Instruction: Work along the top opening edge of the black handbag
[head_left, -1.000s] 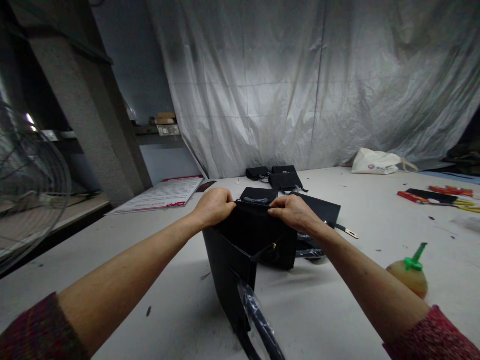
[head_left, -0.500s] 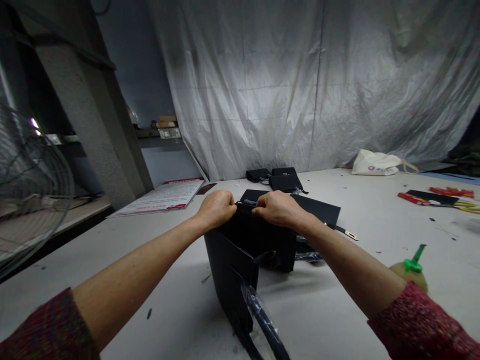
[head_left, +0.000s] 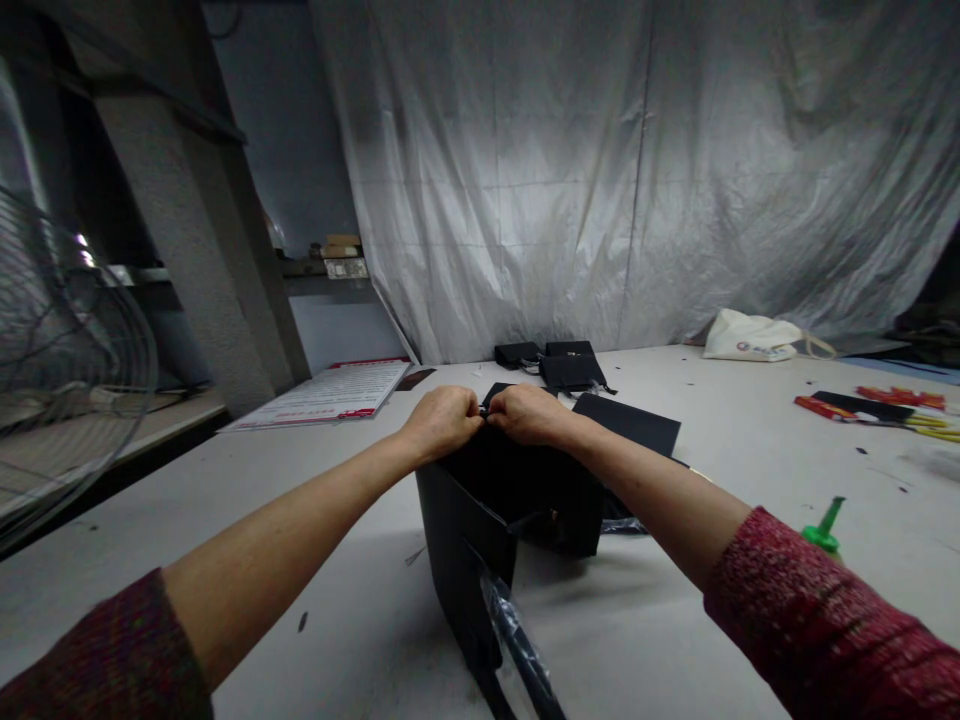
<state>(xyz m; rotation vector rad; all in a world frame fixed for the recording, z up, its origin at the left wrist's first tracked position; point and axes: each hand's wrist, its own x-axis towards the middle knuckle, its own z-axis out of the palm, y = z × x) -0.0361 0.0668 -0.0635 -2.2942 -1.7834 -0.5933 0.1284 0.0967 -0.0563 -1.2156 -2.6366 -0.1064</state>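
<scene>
A black handbag (head_left: 466, 535) stands open on the pale table in front of me, its dark inside facing up. My left hand (head_left: 448, 418) is closed on the bag's far upper edge. Right beside it, my right hand (head_left: 523, 412) pinches the same edge, the two hands almost touching. What lies between the fingertips is too small and dark to make out. A plastic-wrapped handle (head_left: 514, 640) hangs from the near side of the bag. Behind my right hand lies a flat black panel (head_left: 630, 424).
Several small black bags (head_left: 571, 370) sit at the back by the silver sheet. A green-capped bottle (head_left: 823, 535) stands right, partly behind my right sleeve. Farther right are yellow-handled tools (head_left: 930, 427) and a white cloth bag (head_left: 752, 336). A printed board (head_left: 322, 395) lies left, near a wire-guarded fan (head_left: 82, 390).
My right hand has moved left along the bag's edge, close to my left hand. My right forearm now covers more of the bottle. The view has shifted slightly.
</scene>
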